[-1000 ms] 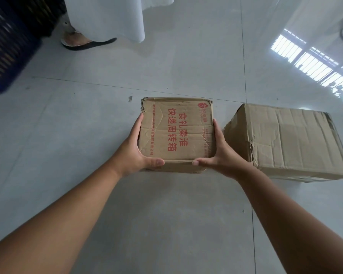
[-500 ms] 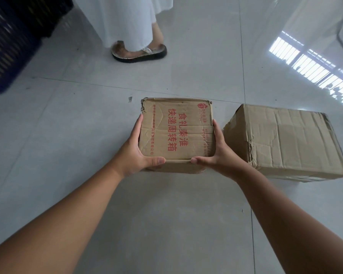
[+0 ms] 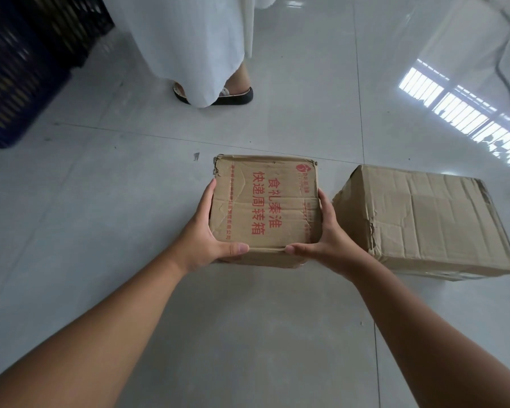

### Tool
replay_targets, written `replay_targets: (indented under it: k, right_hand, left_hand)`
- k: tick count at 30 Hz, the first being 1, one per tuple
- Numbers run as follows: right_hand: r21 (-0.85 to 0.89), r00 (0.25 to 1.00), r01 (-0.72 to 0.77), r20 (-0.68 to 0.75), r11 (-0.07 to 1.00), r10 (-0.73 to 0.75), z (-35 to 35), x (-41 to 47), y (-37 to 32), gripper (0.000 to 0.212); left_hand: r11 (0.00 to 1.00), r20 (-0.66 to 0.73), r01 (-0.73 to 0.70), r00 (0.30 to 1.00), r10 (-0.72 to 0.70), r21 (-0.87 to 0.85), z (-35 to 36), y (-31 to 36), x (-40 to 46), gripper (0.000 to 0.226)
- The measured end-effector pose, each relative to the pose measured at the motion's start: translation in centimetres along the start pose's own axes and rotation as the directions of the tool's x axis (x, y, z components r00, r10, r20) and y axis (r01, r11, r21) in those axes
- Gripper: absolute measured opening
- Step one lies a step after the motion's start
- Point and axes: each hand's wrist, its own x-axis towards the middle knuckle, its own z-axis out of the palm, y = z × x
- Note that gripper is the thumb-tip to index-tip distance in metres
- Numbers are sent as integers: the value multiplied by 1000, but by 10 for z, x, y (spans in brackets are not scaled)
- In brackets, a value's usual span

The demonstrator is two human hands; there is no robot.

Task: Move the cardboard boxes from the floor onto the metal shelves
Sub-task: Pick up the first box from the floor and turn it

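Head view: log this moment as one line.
left hand: grip on printed box | right hand: grip on same box | plain box: on floor, untouched

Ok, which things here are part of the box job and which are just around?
Job: printed box, held by left hand and right hand; plain box on the floor.
Not job: dark crate; bystander's sandal.

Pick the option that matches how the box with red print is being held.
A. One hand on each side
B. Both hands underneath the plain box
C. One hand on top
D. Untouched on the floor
A: the left hand and right hand clasp opposite sides of the red-printed box, thumbs along its near edge.
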Motion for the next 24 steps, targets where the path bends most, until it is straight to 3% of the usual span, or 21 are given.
replay_targets:
  k: [8, 10, 12, 15, 17, 18, 22, 24]
  right_hand:
    - [24, 999, -13, -37, 1000, 14, 2, -2, -2, 154]
    - [30, 999, 21, -50, 999, -19, 2, -5, -2, 147]
    - [58, 996, 58, -78, 997, -53, 3, -8, -4, 128]
    - [181, 973, 122, -217, 976, -81, 1, -9, -10, 82]
    - [278, 947, 164, -313, 946, -72, -3, -7, -18, 54]
    - [312, 940, 156, -338, 937, -44, -6, -5, -24, 54]
    - [314, 955, 42, -292, 949, 55, -7, -3, -39, 101]
    - [219, 965, 2, -257, 976, 56, -2, -5, -33, 110]
  left_hand:
    - [999, 14, -28, 999, 29, -46, -2, 5, -1, 141]
    - [996, 8, -45, 999, 46, -82, -4, 8, -2, 138]
    - [989, -36, -62, 998, 58, -136, -5, 12, -5, 120]
    - [948, -182, -132, 980, 81, -288, -7, 18, -4, 70]
    - [895, -252, -155, 967, 50, -417, -12, 27, 0, 63]
    - [873, -266, -151, 964, 26, -464, -15, 33, 1, 77]
    - [881, -214, -64, 976, -43, -469, -19, 40, 0, 117]
    - [922, -142, -10, 989, -49, -388, -16, 33, -4, 108]
